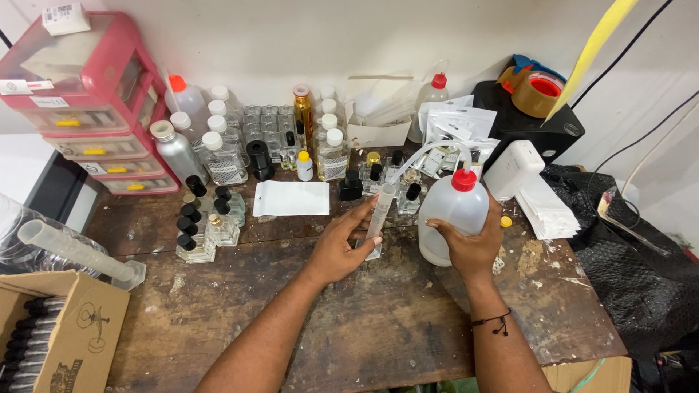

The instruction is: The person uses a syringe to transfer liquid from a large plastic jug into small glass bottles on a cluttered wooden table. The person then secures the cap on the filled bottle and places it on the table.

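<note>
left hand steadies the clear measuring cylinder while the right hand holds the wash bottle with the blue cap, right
Not quite: the head view shows the wash bottle in the right hand has a red cap. The left hand does steady the clear measuring cylinder.

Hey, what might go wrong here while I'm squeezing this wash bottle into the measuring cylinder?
The narrow measuring cylinder is steadied only by the left hand, so it might tip. The bent spout of the wash bottle in the right hand could miss the small opening and wet the wooden table. The small glass bottles close behind could get knocked.
</note>
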